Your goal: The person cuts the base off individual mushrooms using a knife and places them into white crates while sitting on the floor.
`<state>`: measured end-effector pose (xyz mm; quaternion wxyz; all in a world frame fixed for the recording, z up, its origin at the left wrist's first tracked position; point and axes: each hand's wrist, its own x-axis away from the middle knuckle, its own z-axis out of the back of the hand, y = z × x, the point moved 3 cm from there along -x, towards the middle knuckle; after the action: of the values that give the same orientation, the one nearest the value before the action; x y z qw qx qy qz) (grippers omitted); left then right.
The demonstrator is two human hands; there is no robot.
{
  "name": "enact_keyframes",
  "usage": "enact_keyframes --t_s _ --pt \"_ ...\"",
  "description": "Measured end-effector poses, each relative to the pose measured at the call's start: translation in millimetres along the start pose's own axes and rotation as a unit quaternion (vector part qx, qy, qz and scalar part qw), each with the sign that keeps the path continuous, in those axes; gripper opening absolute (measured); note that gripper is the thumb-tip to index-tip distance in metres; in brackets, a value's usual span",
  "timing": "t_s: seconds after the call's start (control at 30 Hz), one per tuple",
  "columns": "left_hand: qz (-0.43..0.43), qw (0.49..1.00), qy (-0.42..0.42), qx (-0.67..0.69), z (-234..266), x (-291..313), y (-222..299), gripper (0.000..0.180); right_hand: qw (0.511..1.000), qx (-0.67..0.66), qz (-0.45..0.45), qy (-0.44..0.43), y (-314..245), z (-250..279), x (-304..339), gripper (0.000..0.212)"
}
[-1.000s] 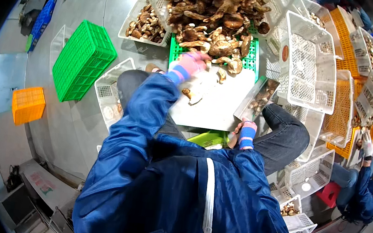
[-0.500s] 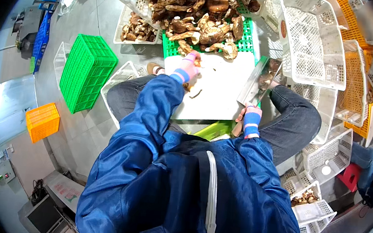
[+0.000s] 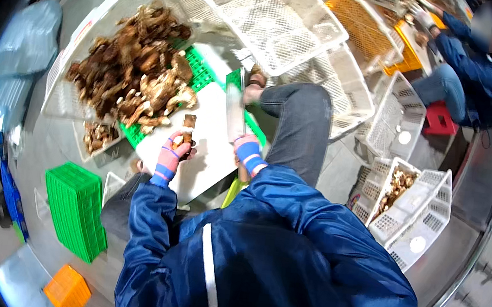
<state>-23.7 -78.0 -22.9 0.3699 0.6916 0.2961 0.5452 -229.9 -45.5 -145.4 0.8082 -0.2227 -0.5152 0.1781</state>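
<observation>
My left hand (image 3: 169,156) is closed round a brown mushroom (image 3: 189,123) and holds it over the white cutting board (image 3: 209,160). In my right hand (image 3: 249,149) is the handle of a cleaver (image 3: 235,111), its broad blade pointing away from me along the board's right side. Both hands wear pink and blue striped coverings with bare fingertips. Beyond the board, a large heap of brown mushrooms (image 3: 131,65) lies partly on a green plastic grate (image 3: 198,70) and partly in a tilted white basket (image 3: 56,92).
Stacked green crates (image 3: 72,209) and an orange crate (image 3: 67,291) stand at left. Empty white baskets (image 3: 273,23) are at the far side. More white baskets (image 3: 416,203), one with mushroom pieces (image 3: 398,188), stand at right. Another person (image 3: 468,69) sits by a red stool (image 3: 441,118).
The view has swung to the right, so the scene appears rotated. My left hand has drawn back from the heap's edge and holds a mushroom over the board. The cleaver stays in my right hand.
</observation>
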Motion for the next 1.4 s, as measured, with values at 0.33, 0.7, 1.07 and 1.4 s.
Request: enact_keyframes --t_s 0.33,0.7,1.07,1.4 --pt "0.034 0.898 -0.438 0.038 -303.4 11.9 86.0 0.026 0.974 -0.119 0.061 -0.186 -0.3 7.5 26.0 0.024" --pt "0.223 0.949 -0.215 0.051 -374.3 -63.9 7.9 0.038 0.945 -0.195 -0.031 -0.260 -6.9 13.2 28.1 0.024" --pt "0.007 0.991 0.076 -0.106 -57.2 -65.2 41.8 0.029 0.902 -0.323 -0.144 -0.247 -21.2 5.4 40.2 0.018" --pt "-0.035 0.763 0.176 -0.621 28.5 -128.0 14.6 0.031 0.931 -0.239 -0.171 -0.217 -1.3 -16.4 25.9 0.018"
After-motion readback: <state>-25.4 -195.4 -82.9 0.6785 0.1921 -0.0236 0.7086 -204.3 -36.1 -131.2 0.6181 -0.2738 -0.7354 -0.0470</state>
